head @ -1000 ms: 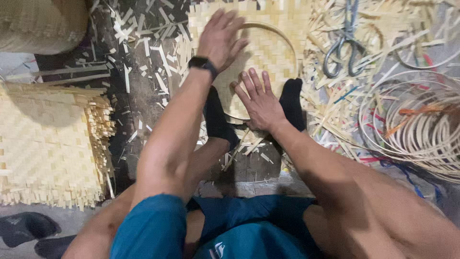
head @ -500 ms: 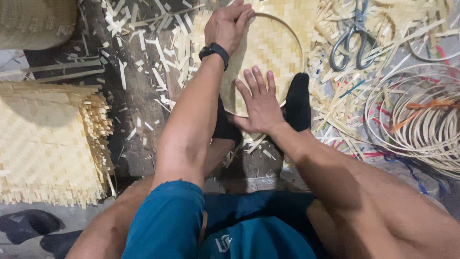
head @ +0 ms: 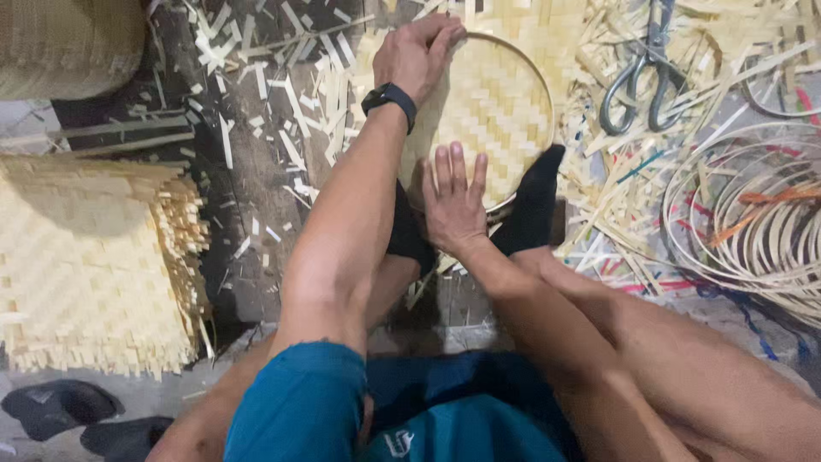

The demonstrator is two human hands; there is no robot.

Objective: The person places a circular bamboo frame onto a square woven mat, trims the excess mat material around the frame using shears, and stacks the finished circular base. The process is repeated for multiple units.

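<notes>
Right hand [head: 453, 205]: centre of frame, flat, fingers spread wide, palm pressed on the near part of the round pale woven bamboo tray [head: 492, 111].
Black-socked feet [head: 534, 201]: against the tray's near rim, either side of the right hand.
Woven tray: upper centre, lying on the strip-littered floor [head: 256, 162].
Left hand [head: 415, 51]: upper centre, black wristband, fingers curled over the tray's far left rim.
Metal scissors [head: 641, 73]: upper right, beyond the tray.
Coiled bamboo hoops [head: 753, 218]: right edge.
Stacked woven mats [head: 85, 265]: left.
</notes>
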